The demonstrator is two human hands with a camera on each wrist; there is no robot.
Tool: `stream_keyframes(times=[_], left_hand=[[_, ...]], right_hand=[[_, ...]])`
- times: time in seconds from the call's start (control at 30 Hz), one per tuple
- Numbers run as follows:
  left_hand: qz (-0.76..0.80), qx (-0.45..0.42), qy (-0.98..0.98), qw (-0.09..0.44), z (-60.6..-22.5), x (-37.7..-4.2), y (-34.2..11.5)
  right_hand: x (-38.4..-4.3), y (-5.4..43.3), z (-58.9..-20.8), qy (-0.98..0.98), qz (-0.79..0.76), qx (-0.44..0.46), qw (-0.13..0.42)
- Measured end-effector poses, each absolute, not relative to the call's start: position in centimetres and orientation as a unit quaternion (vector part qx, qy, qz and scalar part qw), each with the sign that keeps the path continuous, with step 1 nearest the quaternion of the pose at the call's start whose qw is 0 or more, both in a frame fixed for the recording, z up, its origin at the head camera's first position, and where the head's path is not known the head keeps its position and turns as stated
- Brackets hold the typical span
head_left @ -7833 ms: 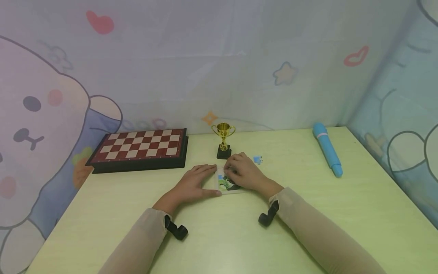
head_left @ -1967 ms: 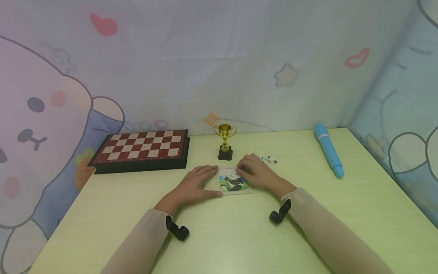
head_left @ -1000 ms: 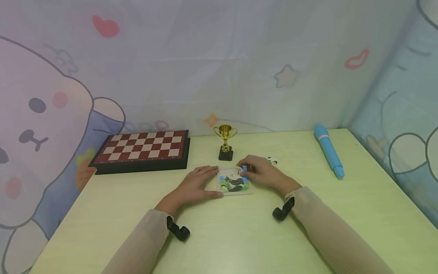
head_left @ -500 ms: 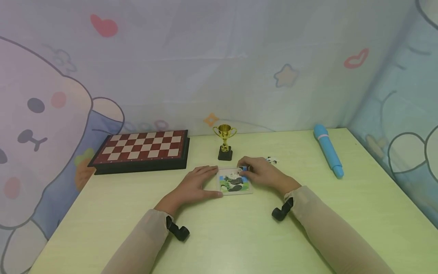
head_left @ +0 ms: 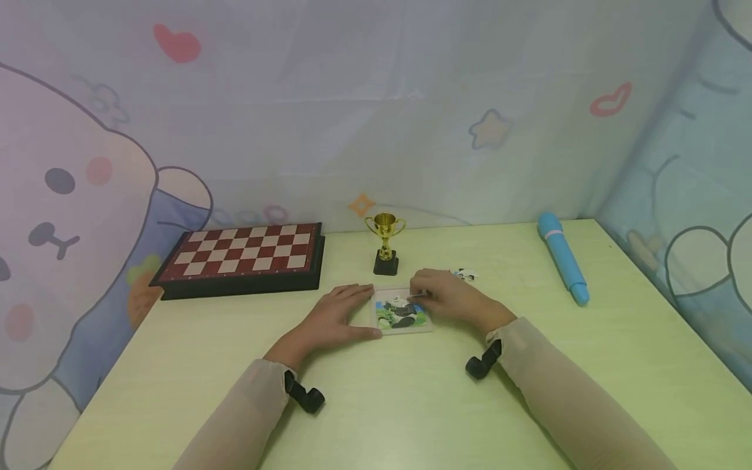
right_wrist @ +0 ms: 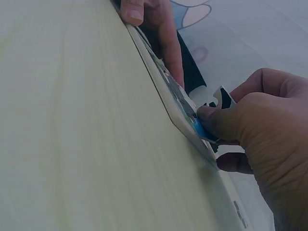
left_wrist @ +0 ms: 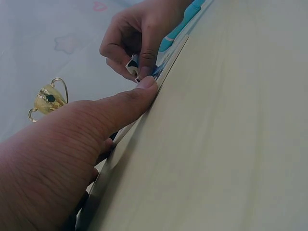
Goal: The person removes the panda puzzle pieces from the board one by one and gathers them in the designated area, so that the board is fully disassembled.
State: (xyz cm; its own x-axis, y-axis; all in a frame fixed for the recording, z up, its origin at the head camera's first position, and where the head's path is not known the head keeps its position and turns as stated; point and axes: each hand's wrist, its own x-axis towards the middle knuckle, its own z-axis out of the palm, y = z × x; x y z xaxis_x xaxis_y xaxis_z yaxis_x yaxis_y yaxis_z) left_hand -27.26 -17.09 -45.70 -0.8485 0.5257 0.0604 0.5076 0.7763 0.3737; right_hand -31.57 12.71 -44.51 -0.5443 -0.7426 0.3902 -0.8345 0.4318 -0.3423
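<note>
A small framed jigsaw puzzle [head_left: 404, 316] with a panda-like picture in green, black and blue lies mid-table. My left hand [head_left: 333, 317] rests at its left side, straight fingers at the far corner and thumb at the near corner. In the right wrist view, my right hand [right_wrist: 262, 113] pinches a puzzle piece [right_wrist: 224, 98] with a dark and white face between thumb and fingers. The piece is tilted up on edge, close over the puzzle's upper right part. My right hand [head_left: 449, 297] hides that corner in the head view. More loose puzzle pieces [head_left: 466, 275] lie just behind this hand.
A gold trophy cup [head_left: 385, 243] on a black base stands just behind the puzzle. At the back left sits a red and white chessboard box [head_left: 241, 258]. A blue cylindrical object [head_left: 562, 258] lies at the right. A printed cloth [head_left: 282, 117] hangs behind the table.
Since the oldest frame, the right hand has shifted right, uncovering more of the picture. Over the last second, the piece in its fingers has turned from facing up to edge-on. The left hand stays put.
</note>
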Motion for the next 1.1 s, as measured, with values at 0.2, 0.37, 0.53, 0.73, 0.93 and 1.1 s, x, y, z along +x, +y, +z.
stream_keyframes(times=[0.2,0.37,0.53,0.73,0.93,1.1], left_hand=[[0.199,0.271,0.942,0.026,-45.6,-27.1,-17.1],[0.199,0.271,0.941,0.023,-45.7,-27.2,-17.1],[0.199,0.271,0.941,0.025,-45.7,-27.2,-17.0],[0.200,0.274,0.940,0.026,-45.4,-27.1,-16.9],[0.196,0.273,0.941,0.027,-45.4,-27.0,-16.9],[0.196,0.272,0.942,0.027,-45.4,-27.0,-16.9]], right_hand=[[-31.2,12.5,-44.4,-0.870,0.321,0.372,0.025],[-31.5,12.5,-44.8,-0.881,0.362,0.305,-0.013],[-31.9,12.8,-45.2,-0.872,0.352,0.340,0.002],[-32.0,13.2,-45.4,-0.853,0.350,0.386,0.025],[-32.0,13.0,-45.5,-0.856,0.352,0.378,0.024],[-32.0,12.8,-45.6,-0.860,0.346,0.375,0.026]])
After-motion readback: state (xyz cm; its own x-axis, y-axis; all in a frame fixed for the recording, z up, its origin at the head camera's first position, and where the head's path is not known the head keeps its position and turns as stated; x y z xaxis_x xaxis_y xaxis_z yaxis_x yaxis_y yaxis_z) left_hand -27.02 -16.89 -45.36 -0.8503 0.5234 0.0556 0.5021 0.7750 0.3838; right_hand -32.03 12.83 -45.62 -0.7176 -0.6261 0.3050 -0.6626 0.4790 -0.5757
